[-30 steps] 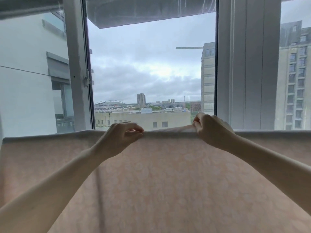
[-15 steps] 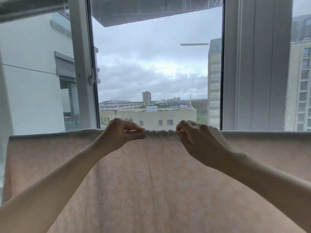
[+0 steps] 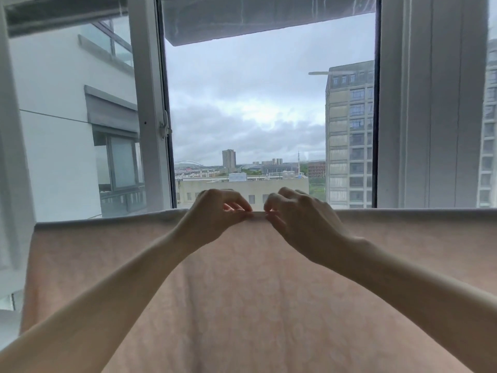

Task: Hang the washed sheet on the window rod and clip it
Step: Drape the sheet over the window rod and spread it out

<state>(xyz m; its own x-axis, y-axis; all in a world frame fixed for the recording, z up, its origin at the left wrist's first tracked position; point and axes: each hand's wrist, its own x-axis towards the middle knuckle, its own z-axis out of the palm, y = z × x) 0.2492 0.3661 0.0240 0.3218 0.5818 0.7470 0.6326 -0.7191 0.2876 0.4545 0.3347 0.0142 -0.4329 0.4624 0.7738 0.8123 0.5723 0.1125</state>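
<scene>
Your left hand [image 3: 215, 216] and right hand [image 3: 298, 219] reach forward, nearly touching; both pinch the sheet [image 3: 255, 305] at its top edge, fingers curled.

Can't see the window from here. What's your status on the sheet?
Left hand and right hand both pinching the sheet top edge. Sheet draped, spread wide. No clip visible. Nothing in the way.

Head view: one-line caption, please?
Left hand and right hand pinch the pale pink patterned sheet's top fold.
</scene>
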